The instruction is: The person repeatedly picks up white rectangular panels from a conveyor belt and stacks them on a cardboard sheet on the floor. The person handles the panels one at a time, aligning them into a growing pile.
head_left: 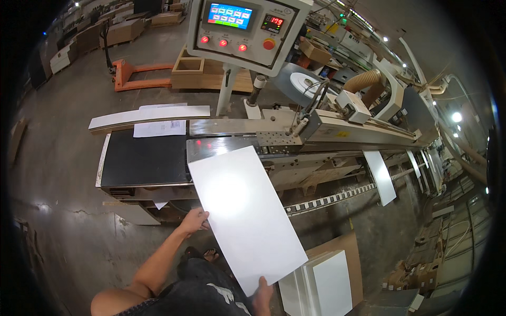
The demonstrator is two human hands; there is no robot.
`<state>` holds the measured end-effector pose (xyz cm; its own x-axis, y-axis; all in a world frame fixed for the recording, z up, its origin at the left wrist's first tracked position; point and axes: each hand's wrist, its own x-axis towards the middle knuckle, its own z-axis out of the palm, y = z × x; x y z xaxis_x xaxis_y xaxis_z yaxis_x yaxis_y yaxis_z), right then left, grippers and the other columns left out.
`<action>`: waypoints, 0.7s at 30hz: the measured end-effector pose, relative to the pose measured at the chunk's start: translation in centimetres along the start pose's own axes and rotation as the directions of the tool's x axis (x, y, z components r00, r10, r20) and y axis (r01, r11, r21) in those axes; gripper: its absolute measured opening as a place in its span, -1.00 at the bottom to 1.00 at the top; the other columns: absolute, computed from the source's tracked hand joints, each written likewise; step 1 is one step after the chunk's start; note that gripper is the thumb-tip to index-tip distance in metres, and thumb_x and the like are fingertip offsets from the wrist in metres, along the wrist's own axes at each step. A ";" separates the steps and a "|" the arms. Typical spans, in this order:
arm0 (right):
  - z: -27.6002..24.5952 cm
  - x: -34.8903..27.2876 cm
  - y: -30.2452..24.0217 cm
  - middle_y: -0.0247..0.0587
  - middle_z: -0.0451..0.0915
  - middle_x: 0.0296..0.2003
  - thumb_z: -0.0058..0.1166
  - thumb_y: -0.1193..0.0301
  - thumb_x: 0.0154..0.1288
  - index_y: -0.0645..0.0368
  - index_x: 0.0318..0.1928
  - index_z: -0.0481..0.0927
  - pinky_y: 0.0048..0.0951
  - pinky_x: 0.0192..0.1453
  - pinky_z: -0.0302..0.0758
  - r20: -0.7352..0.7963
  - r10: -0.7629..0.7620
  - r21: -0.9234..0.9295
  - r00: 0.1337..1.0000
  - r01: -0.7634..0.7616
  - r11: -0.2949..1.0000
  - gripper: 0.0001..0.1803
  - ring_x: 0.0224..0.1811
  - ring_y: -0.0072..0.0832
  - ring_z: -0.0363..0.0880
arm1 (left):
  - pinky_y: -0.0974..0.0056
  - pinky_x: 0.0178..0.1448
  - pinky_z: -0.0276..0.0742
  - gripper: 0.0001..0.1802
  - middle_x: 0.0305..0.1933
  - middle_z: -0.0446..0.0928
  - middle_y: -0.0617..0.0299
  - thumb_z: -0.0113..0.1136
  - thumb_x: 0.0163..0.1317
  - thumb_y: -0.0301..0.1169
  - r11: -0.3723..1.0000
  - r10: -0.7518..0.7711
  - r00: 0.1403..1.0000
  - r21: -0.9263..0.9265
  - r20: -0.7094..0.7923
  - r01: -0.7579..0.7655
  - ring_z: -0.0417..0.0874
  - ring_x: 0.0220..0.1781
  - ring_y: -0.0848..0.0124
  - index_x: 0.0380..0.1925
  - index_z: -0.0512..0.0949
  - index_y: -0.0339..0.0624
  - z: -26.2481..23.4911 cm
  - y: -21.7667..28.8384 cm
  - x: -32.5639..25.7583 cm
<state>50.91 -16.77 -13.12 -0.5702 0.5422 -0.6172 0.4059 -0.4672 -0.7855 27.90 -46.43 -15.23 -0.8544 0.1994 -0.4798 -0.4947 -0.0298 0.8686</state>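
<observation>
A white rectangular panel [247, 216] is held between my two hands, tilted across the middle of the view. Its far end rests over the metal infeed plate [224, 149] of a long edge-banding machine [327, 131]. My left hand [195, 221] grips the panel's left edge, the fingers partly hidden beneath it. At the near right corner, my right hand [262, 295] is closed on the panel with the thumb on top. To the left of the metal plate lies a black work surface [145, 160].
A control box [247, 31] with a lit screen stands above the machine. Stacked white panels [329, 284] stand at my right. Another white panel [380, 176] sits farther along the machine. A white strip [153, 115] and papers lie behind the black surface. An orange pallet jack [126, 76] is beyond.
</observation>
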 end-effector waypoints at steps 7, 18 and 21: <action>5.7 -1.5 0.1 0.08 0.60 -0.08 0.00 0.33 0.50 0.43 0.21 0.35 -0.19 -0.29 0.74 0.341 0.132 -0.194 0.931 -0.068 0.979 -0.55 -0.24 -0.20 0.70 | 0.26 -0.34 0.70 -0.73 -0.32 0.62 0.18 -0.01 0.52 -0.29 0.998 0.045 0.998 -0.046 -0.048 -0.047 0.69 -0.38 0.41 -0.09 0.48 -0.32 0.0 -0.4 3.8; 9.1 0.6 -0.3 0.06 0.57 -0.08 -0.05 0.35 0.53 0.36 0.24 0.27 -0.13 -0.38 0.75 0.300 0.189 -0.185 0.935 -0.137 0.973 -0.57 -0.25 -0.18 0.70 | 0.30 -0.53 0.63 -0.77 -0.35 0.58 0.17 0.01 0.50 -0.30 0.998 0.034 0.980 -0.036 -0.198 -0.042 0.63 -0.47 0.42 -0.11 0.40 -0.28 1.2 4.4 6.1; 8.0 2.6 -0.4 0.06 0.58 -0.08 -0.04 0.37 0.52 0.39 0.23 0.27 -0.16 -0.43 0.75 0.261 0.174 -0.196 0.950 -0.125 0.973 -0.57 -0.26 -0.19 0.70 | 0.31 -0.56 0.60 -0.79 -0.36 0.57 0.18 0.01 0.50 -0.33 0.994 0.024 0.985 -0.102 -0.173 -0.042 0.62 -0.50 0.42 -0.14 0.40 -0.28 2.6 4.5 7.3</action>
<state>43.54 -20.75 -14.04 -0.6570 0.2514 -0.7107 0.6058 -0.3851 -0.6962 19.83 -42.54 -14.56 -0.8806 0.0258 -0.4731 -0.4719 -0.1378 0.8708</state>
